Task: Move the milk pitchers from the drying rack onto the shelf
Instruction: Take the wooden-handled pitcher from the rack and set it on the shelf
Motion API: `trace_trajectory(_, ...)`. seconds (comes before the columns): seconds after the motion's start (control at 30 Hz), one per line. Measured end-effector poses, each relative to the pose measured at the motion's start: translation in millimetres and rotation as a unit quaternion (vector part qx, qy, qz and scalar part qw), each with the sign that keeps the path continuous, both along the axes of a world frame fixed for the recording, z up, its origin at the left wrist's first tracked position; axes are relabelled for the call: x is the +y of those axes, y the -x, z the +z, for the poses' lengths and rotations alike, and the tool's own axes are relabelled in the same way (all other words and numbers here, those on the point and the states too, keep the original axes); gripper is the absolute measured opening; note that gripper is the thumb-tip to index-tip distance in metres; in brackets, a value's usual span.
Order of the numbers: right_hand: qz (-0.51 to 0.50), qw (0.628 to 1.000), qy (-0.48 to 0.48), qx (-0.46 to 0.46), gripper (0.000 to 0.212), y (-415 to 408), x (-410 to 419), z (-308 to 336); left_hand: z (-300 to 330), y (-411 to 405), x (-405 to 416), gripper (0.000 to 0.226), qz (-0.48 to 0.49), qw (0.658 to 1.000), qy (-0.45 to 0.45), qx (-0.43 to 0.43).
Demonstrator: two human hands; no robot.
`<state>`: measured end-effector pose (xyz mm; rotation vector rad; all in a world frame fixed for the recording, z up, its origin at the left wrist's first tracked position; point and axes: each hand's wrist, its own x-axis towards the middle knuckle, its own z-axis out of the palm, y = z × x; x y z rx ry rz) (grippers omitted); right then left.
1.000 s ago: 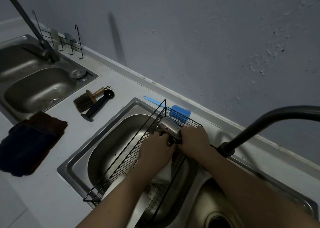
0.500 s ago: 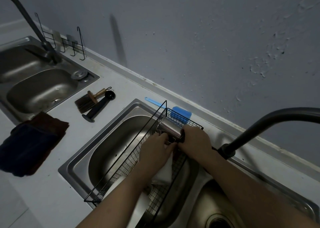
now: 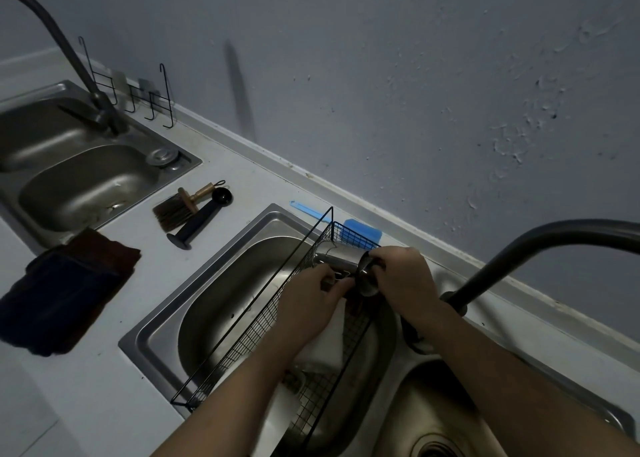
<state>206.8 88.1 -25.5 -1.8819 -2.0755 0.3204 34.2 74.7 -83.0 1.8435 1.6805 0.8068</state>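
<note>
Since a moment ago my right hand (image 3: 403, 278) has tipped the shiny steel milk pitcher (image 3: 341, 261) up, its rim now showing, while my left hand (image 3: 311, 304) grips its handle, fingers closed. It sits just above the black wire drying rack (image 3: 249, 332) over the steel sink (image 3: 214, 293); no shelf is in view yet.
</note>
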Motion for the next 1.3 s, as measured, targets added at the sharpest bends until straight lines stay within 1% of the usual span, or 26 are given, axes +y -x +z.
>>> trace_trajectory(0.17, 0.045, 0.993, -0.104, 0.025, 0.012, -5.8, -1.1, 7.2, 13.1, 1.8, -4.3, 0.021, -0.038, 0.999, -0.009, -0.020)
trace_trajectory(0.37, 0.039, 0.985, -0.161, 0.044, 0.011, -10.5, -1.3, 34.4, 34.8, 12.2, -12.3, 0.025, -0.035, 0.994, -0.036, -0.102)
trace_trajectory(0.47, 0.002, 0.982, -0.144, 0.120, 0.012, -9.9, -2.2, 51.3, 41.6, 16.4, -17.4, 0.035, -0.037, 0.988, -0.043, -0.141)
trace_trajectory(0.53, -0.007, 0.976, -0.131, 0.173, 0.014, -6.8, -5.2, 64.2, 51.7, 17.4, -23.6, 0.050, -0.040, 0.984, -0.033, -0.170)
trace_trajectory(0.57, -0.007, 0.974, -0.118, 0.193, 0.015, -4.6, -7.3, 70.0, 56.9, 18.0, -27.0, 0.053, -0.041, 0.981, -0.026, -0.188)
trace_trajectory(0.63, -0.001, 0.971, -0.082, 0.227, 0.016, 0.9, -12.1, 79.7, 66.8, 20.1, -34.9, 0.047, -0.039, 0.974, -0.016, -0.221)
trace_trajectory(0.73, 0.007, 0.972, -0.052, 0.228, 0.015, 8.7, -17.2, 89.0, 77.3, 23.6, -46.6, 0.046, -0.033, 0.963, 0.000, -0.267)
trace_trajectory(0.9, 0.008, 0.973, -0.026, 0.228, 0.011, 21.8, -26.5, 100.9, 85.1, 35.2, -68.7, 0.046, -0.049, 0.933, 0.081, -0.347)
trace_trajectory(0.97, 0.012, 0.969, -0.006, 0.247, 0.011, 28.4, -33.6, 106.8, 89.2, 39.0, -78.5, 0.048, -0.043, 0.923, 0.103, -0.368)
trace_trajectory(1.03, 0.012, 0.956, 0.007, 0.295, 0.014, 33.2, -42.3, 114.1, 93.1, 42.6, -87.6, 0.046, -0.029, 0.919, 0.116, -0.376)
trace_trajectory(1.1, 0.009, 0.940, 0.014, 0.340, 0.017, 37.1, -53.2, 121.2, 97.5, 47.0, -95.9, 0.048, -0.019, 0.913, 0.126, -0.388)
trace_trajectory(1.2, 0.003, 0.916, 0.035, 0.400, 0.017, 41.8, -75.4, 127.6, 105.6, 55.3, -108.0, 0.049, -0.009, 0.906, 0.124, -0.405)
trace_trajectory(1.3, 0.023, 0.887, 0.067, 0.456, 0.041, 44.5, -99.1, 121.2, 114.2, 61.7, -119.6, 0.050, 0.005, 0.908, 0.106, -0.405)
